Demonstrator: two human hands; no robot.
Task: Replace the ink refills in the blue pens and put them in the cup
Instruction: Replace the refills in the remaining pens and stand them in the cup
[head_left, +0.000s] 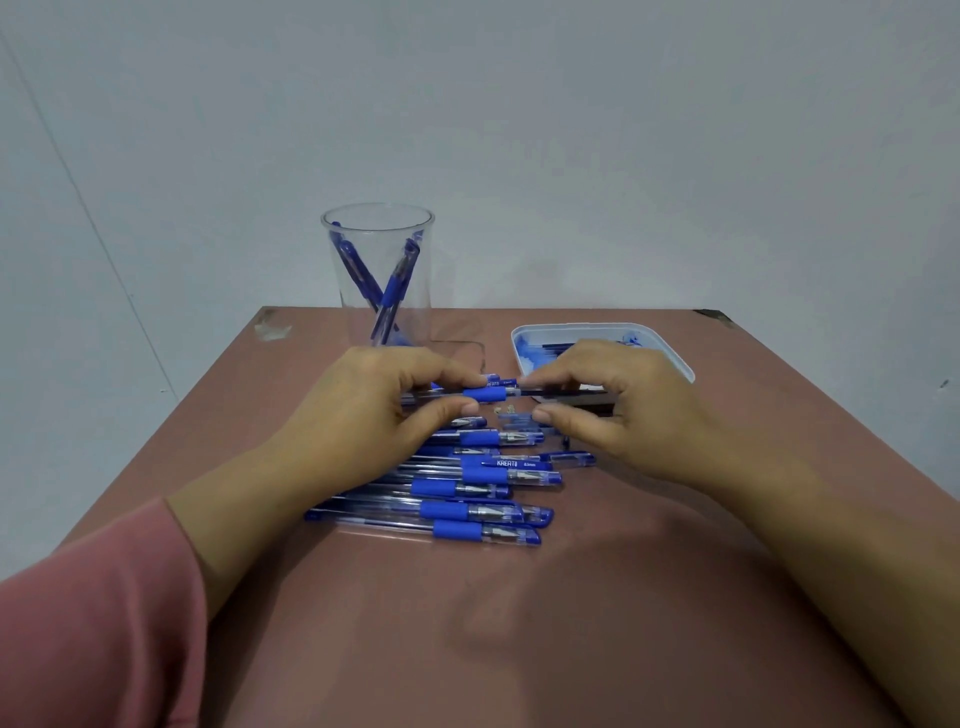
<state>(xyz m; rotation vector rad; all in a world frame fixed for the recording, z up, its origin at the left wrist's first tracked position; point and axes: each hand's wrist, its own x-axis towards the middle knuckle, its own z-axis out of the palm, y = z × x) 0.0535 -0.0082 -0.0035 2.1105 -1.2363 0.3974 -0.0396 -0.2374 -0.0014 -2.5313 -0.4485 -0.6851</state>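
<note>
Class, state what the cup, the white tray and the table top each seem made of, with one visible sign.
Cup: clear glossy plastic or glass; pens inside show through. White tray: likely smooth plastic; thin rounded rim. Table top: reddish-brown laminate or painted board, faint sheen; chipped far corners.

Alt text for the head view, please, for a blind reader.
The left hand grips a blue pen while the right hand pinches its refill, above a row of pens on a table. Behind: a cup with pens, a tray.
</note>
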